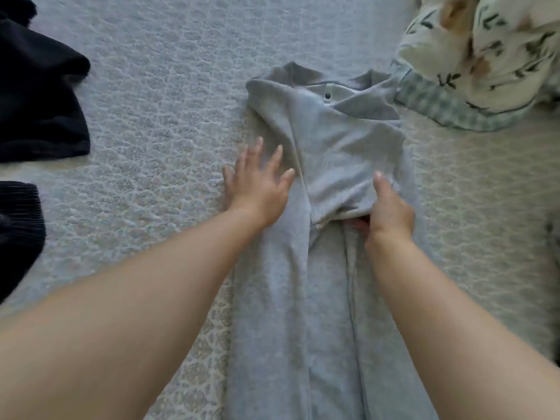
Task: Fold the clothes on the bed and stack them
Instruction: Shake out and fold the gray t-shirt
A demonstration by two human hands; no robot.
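A long light-grey garment (pixel 327 298) with a collar and a dark button lies lengthwise on the bed, its sleeves folded in over its chest. My left hand (pixel 260 186) lies flat with straight, spread fingers on the garment's left edge. My right hand (pixel 391 207) pinches the end of the folded-in sleeve at mid-body, thumb on top and fingers tucked beneath the cloth. A black garment (pixel 39 107) lies at the far left of the bed, and another dark ribbed piece (pixel 18 231) sits below it.
The bed (pixel 157 131) is covered by a pale patterned quilted spread. A bundled leaf-print duvet (pixel 491 56) with a checked edge lies at the top right, close to the garment's collar.
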